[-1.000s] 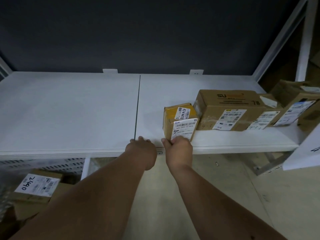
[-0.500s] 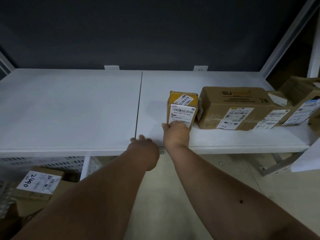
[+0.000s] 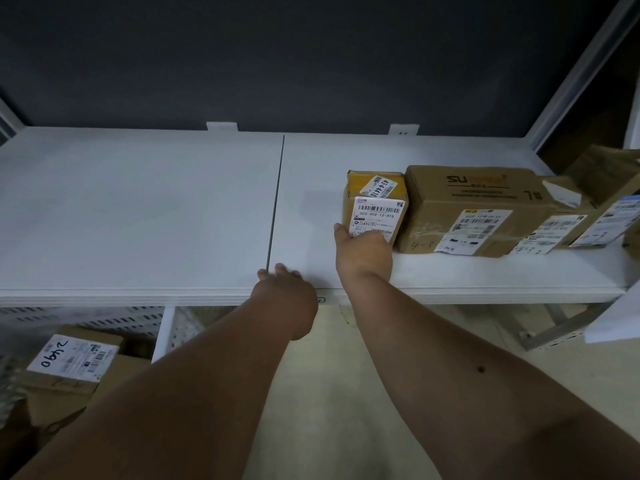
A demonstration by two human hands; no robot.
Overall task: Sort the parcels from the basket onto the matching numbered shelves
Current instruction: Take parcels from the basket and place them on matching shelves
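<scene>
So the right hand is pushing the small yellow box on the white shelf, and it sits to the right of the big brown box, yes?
Not quite. The head view shows the small yellow box to the left of the big brown box, not the right. The rest holds: the right hand is against its front on the white shelf.

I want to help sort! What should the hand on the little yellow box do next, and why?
Probably let go and pull back. The right hand has the yellow box standing on the shelf, snug beside the big box marked 4-3, so it looks placed. The left hand just rests on the shelf edge.
</scene>
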